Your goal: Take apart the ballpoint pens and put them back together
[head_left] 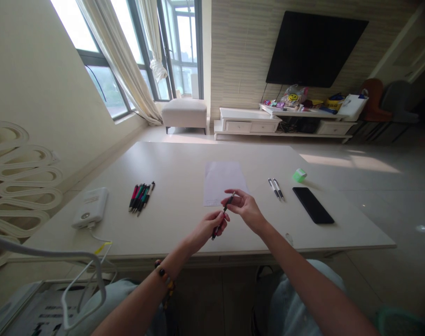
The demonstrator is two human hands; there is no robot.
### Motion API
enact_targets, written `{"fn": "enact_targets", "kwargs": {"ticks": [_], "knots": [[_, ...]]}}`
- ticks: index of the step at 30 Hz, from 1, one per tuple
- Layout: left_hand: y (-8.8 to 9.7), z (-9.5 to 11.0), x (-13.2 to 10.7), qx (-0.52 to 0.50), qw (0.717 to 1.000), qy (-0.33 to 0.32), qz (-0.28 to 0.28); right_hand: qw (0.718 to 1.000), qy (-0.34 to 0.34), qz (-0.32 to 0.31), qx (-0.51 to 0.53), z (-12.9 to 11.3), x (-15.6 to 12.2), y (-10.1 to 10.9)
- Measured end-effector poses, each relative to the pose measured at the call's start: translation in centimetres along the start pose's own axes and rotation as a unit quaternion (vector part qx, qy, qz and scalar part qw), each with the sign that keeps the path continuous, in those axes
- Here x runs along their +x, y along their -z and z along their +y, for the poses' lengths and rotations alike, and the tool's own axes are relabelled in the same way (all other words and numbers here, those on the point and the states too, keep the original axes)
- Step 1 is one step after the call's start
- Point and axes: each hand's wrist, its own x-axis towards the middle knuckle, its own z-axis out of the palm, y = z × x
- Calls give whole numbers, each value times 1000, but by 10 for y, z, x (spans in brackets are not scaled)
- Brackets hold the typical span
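Observation:
Both hands hold one dark pen (223,215) above the near middle of the white table (177,219). My left hand (208,227) grips its lower end, fingers closed. My right hand (244,207) pinches its upper end. Just beyond the hands lies a white sheet of paper (221,179). A bunch of several pens (141,197), red, green and black, lies to the left. Two more pens (276,188) lie to the right.
A white power bank (90,207) with a cable sits at the table's left. A black phone (312,205) and a small green object (299,175) lie at the right. Behind the table are a stool (184,114), a TV stand (282,122) and a wall TV (313,49).

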Motion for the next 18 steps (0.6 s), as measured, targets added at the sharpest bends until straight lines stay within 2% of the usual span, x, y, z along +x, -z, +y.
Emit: {"fn": "enact_targets", "kwargs": {"ticks": [6,10,14,18], "knots": [[-4,5,-2,-3,1000,-19,13,1000,-2,2,11,-5,2,3],[-3,2,-1,46,998,-29,24,998,37,52,6,-7,5,6],[-5,-4,-1,84,995,-44,38,996,47,72,8,-13,7,11],[-6,-8,-1,99,993,-46,52,991,53,121,-3,-16,11,28]]}}
